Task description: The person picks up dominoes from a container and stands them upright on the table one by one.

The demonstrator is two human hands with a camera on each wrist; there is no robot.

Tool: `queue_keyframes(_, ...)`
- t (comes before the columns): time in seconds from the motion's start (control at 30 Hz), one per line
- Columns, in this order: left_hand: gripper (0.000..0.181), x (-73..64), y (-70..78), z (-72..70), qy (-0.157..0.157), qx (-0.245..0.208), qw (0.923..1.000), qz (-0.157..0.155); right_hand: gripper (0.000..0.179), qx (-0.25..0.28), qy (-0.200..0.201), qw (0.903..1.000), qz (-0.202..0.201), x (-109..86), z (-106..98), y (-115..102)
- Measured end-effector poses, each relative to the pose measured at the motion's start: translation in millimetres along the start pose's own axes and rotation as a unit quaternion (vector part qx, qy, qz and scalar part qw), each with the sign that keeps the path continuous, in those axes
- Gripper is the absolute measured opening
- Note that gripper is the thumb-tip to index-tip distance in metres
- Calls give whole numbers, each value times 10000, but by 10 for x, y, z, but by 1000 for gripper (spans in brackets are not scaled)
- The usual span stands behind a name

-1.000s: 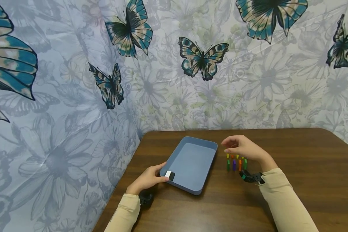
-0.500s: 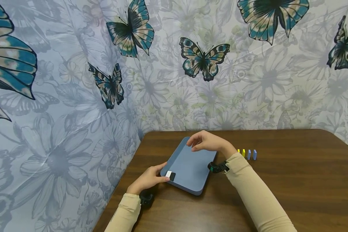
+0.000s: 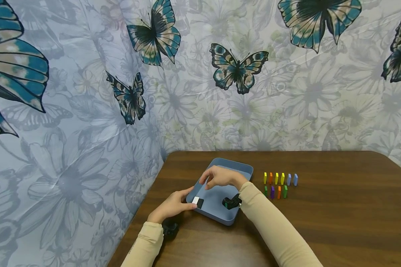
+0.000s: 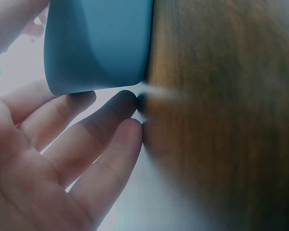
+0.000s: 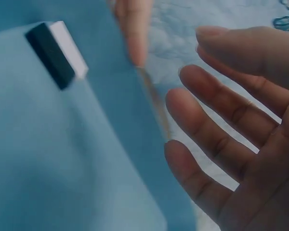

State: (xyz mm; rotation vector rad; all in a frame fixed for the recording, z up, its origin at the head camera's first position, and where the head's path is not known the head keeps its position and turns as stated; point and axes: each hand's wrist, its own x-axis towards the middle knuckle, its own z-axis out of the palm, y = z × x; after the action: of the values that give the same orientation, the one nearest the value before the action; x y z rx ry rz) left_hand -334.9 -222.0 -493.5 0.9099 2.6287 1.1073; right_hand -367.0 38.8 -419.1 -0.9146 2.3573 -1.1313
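A blue-grey rectangular tray (image 3: 243, 167) lies on the wooden table, turned a little. My left hand (image 3: 171, 205) holds its near left corner, thumb by the near rim and fingers along the outer wall; the left wrist view shows fingertips touching the tray's outside near the table. Inside that corner a small white block (image 3: 195, 200) and a black block (image 3: 200, 203) sit side by side. My right hand (image 3: 221, 175) is over the tray with its fingers loosely bent. In the right wrist view nothing is between those fingers, and the blocks lie beyond them.
Right of the tray, small upright blocks stand in two rows. The back row has yellow blocks (image 3: 276, 178), an orange one (image 3: 271, 178) and light blue ones (image 3: 295, 180). The front row has green (image 3: 285, 191), purple (image 3: 272, 192) and orange. A butterfly-patterned wall covering (image 3: 187, 111) is behind.
My right hand has moved left from the coloured blocks to over the tray, then closer to the near left corner, uncovering both block rows. The left hand stays on the tray.
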Motion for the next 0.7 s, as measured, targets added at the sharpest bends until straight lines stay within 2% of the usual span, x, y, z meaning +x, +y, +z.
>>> queue_keyframes(0.2, 80, 14, -21, -8, -101, 46, 9998, -155, 28, -113, -120, 9998, 141, 144, 143, 97)
queue_keyframes(0.47, 82, 21, -10, -6, -122, -18, 9998, -158, 21, -236, -307, 9986, 347, 233, 249, 176)
queue_keyframes(0.7, 82, 13, -23, -9, -128, 2, 9998, -153, 21, -333, -303, 9977, 516, 273, 336, 213)
